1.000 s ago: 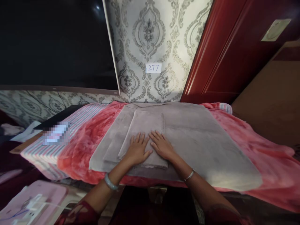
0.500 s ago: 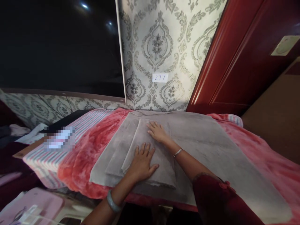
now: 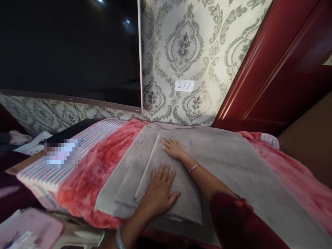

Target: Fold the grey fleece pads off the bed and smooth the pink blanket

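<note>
1. Left hand (image 3: pixel 160 193) was palm-down on the near part of the folded cloth (image 3: pixel 188 197); fingers spread, nothing gripped.
2. Folded cloth lay on the left half of the grey sheet (image 3: pixel 238 173).
3. Right hand (image 3: pixel 174 148) sat flat near the cloth's far end; fingers slightly parted, held nothing.
4. Red blanket (image 3: pixel 89 173) showed on both sides of the sheet.
5. "277" label (image 3: pixel 184 85) was on the wall (image 3: pixel 159 67), right of the TV (image 3: pixel 70 48).
</note>
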### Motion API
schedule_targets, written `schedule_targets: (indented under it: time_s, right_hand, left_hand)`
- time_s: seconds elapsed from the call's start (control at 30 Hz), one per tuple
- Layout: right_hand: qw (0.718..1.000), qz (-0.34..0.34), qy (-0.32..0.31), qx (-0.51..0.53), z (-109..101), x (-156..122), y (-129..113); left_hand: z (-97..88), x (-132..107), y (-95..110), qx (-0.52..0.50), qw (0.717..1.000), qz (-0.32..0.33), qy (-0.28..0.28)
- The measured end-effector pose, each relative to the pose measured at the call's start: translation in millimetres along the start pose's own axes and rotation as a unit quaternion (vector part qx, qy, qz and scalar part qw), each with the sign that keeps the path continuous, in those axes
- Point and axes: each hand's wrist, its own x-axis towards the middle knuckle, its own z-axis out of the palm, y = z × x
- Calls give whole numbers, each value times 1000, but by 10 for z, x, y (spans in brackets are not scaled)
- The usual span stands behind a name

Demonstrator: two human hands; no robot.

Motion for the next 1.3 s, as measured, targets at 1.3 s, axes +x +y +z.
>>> schedule_targets:
  time_s: [1.3]
  right_hand:
    - [999,-19,40,29,100,-943,-420]
  left_hand:
    - [-61,-206,-342,113,988,-89,54]
